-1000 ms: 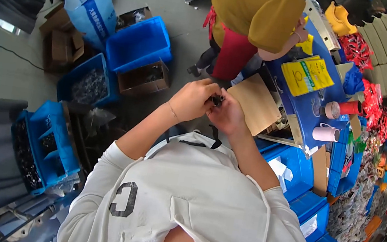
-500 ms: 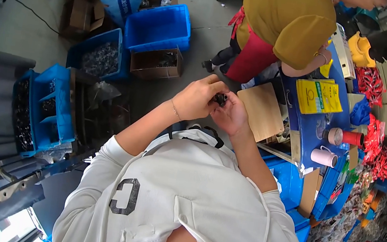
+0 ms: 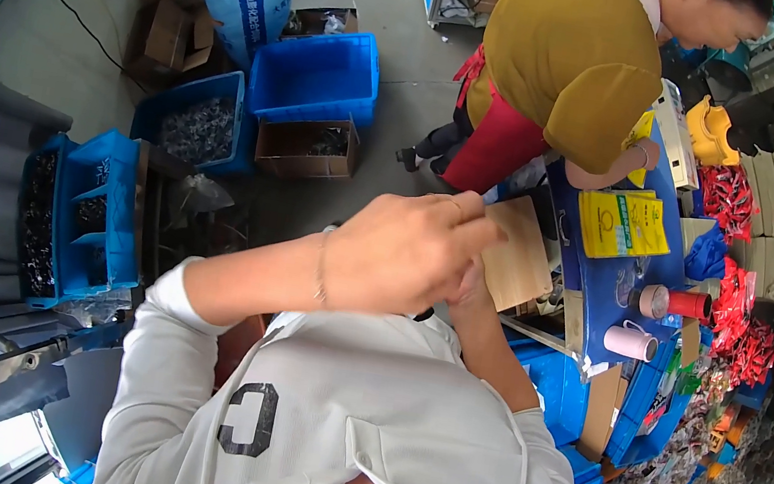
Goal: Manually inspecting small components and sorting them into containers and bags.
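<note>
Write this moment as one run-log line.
left hand: hides much of right hand | holding: cannot tell | co-worker: at blue table

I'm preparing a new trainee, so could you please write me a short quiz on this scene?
1. Which hides most of the other in this view: the left hand or the right hand?
2. True or false: the yellow packets lie on the blue table.
3. What colour is the apron on the co-worker? A) green B) red C) white

Key:
1. The left hand.
2. True.
3. B.
</note>
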{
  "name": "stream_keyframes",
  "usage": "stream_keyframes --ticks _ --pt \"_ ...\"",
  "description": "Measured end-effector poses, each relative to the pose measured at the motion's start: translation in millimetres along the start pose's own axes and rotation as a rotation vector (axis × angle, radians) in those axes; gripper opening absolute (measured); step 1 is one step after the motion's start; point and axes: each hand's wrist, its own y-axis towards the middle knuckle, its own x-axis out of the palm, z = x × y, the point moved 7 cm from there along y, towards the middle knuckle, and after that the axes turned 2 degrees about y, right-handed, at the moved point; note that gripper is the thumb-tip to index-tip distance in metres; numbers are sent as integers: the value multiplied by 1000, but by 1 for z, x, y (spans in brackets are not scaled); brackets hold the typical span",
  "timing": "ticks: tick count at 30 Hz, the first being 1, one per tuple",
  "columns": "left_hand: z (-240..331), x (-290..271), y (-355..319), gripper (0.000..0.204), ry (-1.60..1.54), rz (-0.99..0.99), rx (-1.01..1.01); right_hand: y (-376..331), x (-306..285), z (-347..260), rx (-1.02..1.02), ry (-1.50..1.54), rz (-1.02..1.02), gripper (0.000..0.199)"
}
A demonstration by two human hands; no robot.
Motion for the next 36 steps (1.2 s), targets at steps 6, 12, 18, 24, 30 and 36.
stream_keyframes --ticks 6,12,18,24,30,36 --pt "98 -78 13 15 406 -139 21 5 -86 8 213 152 171 15" --pt "100 -41 35 13 325 -323 -49 1 -86 17 252 284 168 14" --pt "123 6 46 13 197 -574 92 -5 -93 17 219 317 181 14" --pt "133 46 43 15 78 -789 163 -6 -101 16 185 350 184 14" --pt "117 65 40 17 -51 -924 141 -2 -104 18 188 286 266 15" --pt "70 84 33 19 -4 -940 117 2 -125 26 343 361 325 19"
